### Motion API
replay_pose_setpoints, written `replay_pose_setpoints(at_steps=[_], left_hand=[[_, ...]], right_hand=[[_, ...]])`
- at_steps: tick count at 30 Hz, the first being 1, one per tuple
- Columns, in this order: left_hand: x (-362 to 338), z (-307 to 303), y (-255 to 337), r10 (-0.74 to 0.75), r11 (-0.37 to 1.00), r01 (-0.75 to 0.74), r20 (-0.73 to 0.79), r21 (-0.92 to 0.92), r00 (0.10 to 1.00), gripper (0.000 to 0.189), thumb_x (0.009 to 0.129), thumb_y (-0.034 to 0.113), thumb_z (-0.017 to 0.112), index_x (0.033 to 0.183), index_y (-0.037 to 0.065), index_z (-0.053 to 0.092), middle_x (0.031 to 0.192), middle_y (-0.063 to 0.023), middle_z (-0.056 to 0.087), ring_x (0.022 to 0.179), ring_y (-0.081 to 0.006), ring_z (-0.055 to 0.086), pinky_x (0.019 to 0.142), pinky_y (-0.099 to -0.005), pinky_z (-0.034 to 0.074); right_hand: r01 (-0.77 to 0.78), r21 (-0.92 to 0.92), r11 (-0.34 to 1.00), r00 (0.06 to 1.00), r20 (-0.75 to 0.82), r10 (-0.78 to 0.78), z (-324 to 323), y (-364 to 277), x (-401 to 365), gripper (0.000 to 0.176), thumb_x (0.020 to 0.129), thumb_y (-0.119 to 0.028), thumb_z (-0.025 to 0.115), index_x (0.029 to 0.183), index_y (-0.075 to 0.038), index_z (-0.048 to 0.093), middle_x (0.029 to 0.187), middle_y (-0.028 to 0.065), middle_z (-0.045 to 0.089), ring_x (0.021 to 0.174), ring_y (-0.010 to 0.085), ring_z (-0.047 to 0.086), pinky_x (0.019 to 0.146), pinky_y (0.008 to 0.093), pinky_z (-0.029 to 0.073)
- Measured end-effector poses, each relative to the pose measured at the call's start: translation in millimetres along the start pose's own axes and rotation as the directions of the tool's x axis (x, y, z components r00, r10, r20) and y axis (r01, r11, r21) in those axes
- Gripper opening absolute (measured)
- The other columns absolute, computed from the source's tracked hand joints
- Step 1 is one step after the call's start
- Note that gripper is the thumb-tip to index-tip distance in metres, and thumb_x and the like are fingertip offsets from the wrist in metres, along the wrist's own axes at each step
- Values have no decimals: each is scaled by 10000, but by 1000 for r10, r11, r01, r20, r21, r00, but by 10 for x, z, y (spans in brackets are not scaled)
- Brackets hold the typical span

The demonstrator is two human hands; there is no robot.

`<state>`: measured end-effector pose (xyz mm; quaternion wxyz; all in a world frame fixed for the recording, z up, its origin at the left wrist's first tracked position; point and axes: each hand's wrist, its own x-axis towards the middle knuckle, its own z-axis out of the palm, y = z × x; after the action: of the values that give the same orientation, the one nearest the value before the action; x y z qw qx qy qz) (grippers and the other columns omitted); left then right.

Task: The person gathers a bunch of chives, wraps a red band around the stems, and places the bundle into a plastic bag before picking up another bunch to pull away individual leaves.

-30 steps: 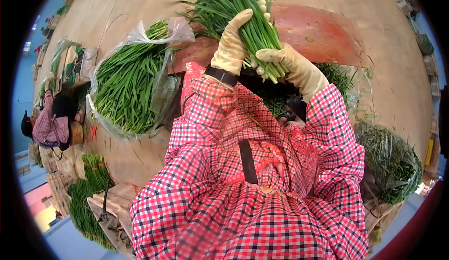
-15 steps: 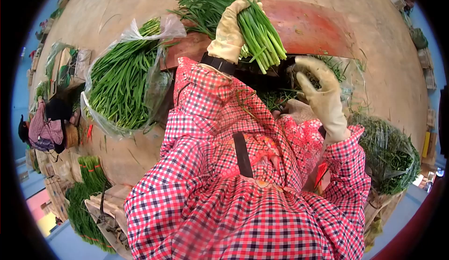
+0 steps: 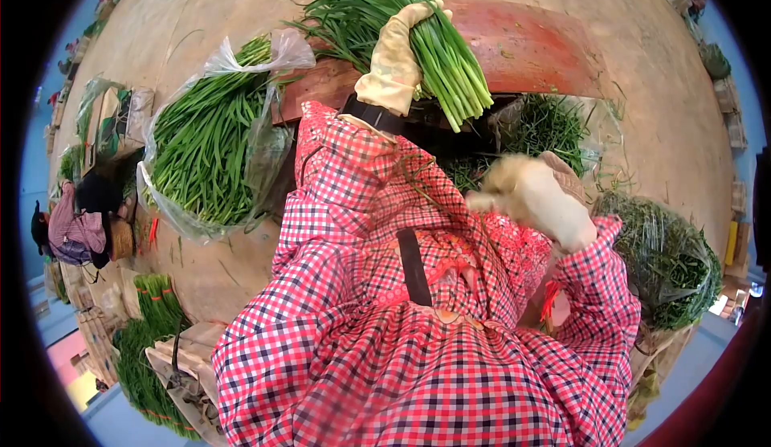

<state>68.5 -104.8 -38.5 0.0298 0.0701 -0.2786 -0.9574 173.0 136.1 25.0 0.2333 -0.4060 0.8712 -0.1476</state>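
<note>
A thick bunch of long green leafy stalks like garlic chives point(image 3: 451, 69) is gripped in my gloved left hand point(image 3: 397, 53), fingers wrapped round it. Its pale cut ends point down toward me, and the leafy ends fan out at the top over a red board point(image 3: 534, 45). My right hand point(image 3: 534, 198), also in a pale glove, is low and close to my lap, beside my knee. Motion smears its fingers, so I cannot tell what they hold. Loose green trimmings point(image 3: 550, 130) lie just beyond it, under the board's near edge.
An open plastic bag of green stalks point(image 3: 213, 146) stands left of the board. To the right is a filled clear bag of greens point(image 3: 666, 262). Red strips point(image 3: 550, 298) hang by my right side. Tied bundles point(image 3: 152, 351) lie lower left; another person point(image 3: 78, 222) sits at far left.
My right hand has dropped from beside the stalk ends down toward my lap, its fingers no longer spread. My left hand and its bunch have barely moved.
</note>
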Motion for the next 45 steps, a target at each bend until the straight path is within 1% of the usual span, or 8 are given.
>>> replay_pose_setpoints(at_steps=[1,5,6,8,11,31,37,45], left_hand=[[-2,-1,10,1,1000,-1,-14,4,1000,318,898,155,592,1162,-21,608,962,-121,666,852,-238,657,839,-381,559],[-7,9,28,-8,1000,8,-16,13,1000,328,900,148,586,1176,-28,601,970,-127,663,855,-242,657,841,-377,560],[-16,11,29,-14,1000,14,-6,15,1000,330,900,147,584,1179,-29,599,971,-128,662,856,-242,656,840,-375,561],[-22,36,32,-25,999,27,-41,39,999,312,901,144,583,1163,-23,611,975,-126,673,866,-243,662,834,-368,562],[-51,71,40,-24,992,36,-100,120,995,272,906,148,581,1120,-9,636,981,-117,692,884,-235,672,833,-352,560],[-160,16,154,-128,991,132,-150,20,980,250,870,128,619,1070,-21,643,951,-115,693,832,-235,670,773,-347,572],[-145,21,85,-94,995,95,-169,-2,981,239,886,141,603,1072,-3,649,959,-105,698,850,-228,671,788,-344,570],[-199,119,48,-10,995,29,-197,93,980,271,918,185,558,1109,14,646,985,-113,704,871,-226,671,817,-334,557]], right_hand=[[-122,58,991,945,311,99,-37,23,-90,305,869,-353,677,938,-60,728,943,134,692,901,335,635,807,399,513],[-411,-97,907,911,-73,405,-33,278,-153,257,916,-316,611,1024,-111,723,996,129,705,935,329,666,800,436,529],[-280,-3,960,863,-439,250,-14,352,-114,225,898,-217,648,1077,-94,708,1068,143,695,964,306,669,838,404,530],[-58,299,952,746,-621,241,-224,295,62,177,875,-119,673,1038,-60,711,1059,149,697,973,284,672,865,370,524],[108,140,984,609,-792,46,-249,218,360,198,866,-82,681,1060,-43,695,1064,142,695,976,266,673,876,342,521],[254,834,489,813,-458,359,-73,-21,620,156,920,-12,633,1069,22,663,967,14,676,869,63,613,833,214,502],[374,478,794,637,-755,155,63,87,633,176,872,-31,666,1046,-23,687,1036,79,696,949,177,653,858,295,510],[54,-57,997,476,-876,-76,189,-50,675,191,792,-97,734,952,-40,649,1090,110,664,977,311,626,836,394,505]])
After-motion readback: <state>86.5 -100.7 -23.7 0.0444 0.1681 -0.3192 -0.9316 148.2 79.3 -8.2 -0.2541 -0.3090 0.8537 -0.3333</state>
